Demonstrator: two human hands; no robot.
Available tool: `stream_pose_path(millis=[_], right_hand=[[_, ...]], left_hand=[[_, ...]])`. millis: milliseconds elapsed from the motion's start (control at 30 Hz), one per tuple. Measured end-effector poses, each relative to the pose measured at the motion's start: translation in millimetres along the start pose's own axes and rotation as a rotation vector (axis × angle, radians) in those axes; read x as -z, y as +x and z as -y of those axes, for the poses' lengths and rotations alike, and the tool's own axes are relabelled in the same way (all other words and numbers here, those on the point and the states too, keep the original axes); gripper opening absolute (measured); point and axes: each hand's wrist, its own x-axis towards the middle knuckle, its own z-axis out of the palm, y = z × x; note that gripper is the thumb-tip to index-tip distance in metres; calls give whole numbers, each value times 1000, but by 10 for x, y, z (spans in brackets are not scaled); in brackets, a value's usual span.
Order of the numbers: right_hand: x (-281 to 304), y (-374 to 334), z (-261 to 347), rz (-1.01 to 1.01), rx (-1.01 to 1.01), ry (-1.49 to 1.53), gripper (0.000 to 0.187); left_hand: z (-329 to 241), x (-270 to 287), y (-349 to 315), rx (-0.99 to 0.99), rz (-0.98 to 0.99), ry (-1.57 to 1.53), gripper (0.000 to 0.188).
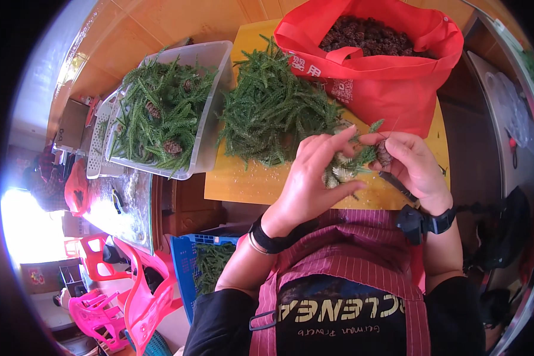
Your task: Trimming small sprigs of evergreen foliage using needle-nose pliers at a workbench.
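Note:
My right hand [418, 169] pinches a small brown pine cone [384, 155] between thumb and fingers. A thin wire sticks up beside the cone. Against the cone lies a green artificial pine sprig [362, 159] with paler needles lower down. My left hand [314, 178] is at the sprig's other side, thumb and forefinger spread wide apart; its other fingers are partly hidden. Beyond my hands, a heap of loose green sprigs [273, 107] covers much of the yellow board [243, 184]. A dark stick-like thing [399, 186] lies under my right hand.
At the back right stands a red bag [385, 89] full of brown pine cones [368, 38]. A clear plastic bin [210, 124] on the left holds sprigs with cones among them. Lower left are a blue crate [184, 267] with more greenery and pink plastic chairs [148, 296].

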Motion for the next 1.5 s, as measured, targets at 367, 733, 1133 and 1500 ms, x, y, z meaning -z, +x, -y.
stream_pose_path(millis=[367,733,1133,1500], right_hand=[[-51,-33,-28,-78,-15,-73,31],[-49,-49,2,-39,-42,-62,31],[-297,-312,127,-130,605,-850,42],[-495,-170,-82,-236,650,-973,28]], left_hand=[[52,28,22,123,100,-213,42],[-33,114,41,168,120,-188,25],[88,83,-52,509,-265,-945,15],[-23,-28,-38,448,-247,-1003,13]])
